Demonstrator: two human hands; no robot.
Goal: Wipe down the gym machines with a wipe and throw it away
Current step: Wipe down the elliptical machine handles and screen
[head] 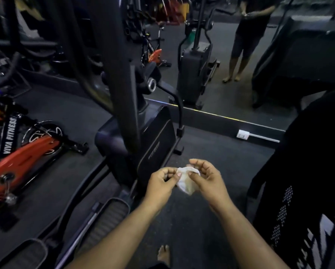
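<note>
White and crumpled, the wipe [186, 180] sits between both hands, held out in front of the body above the dark floor [217, 152]. The left hand [161, 183] pinches its left edge with curled fingers as its grip; the right hand [207, 178] grasps its right side, fingers bent over the top. Just ahead stands a black elliptical machine [143, 136], its pedal [112, 210] below the left forearm. A red exercise bike [20, 150] lies further left.
</note>
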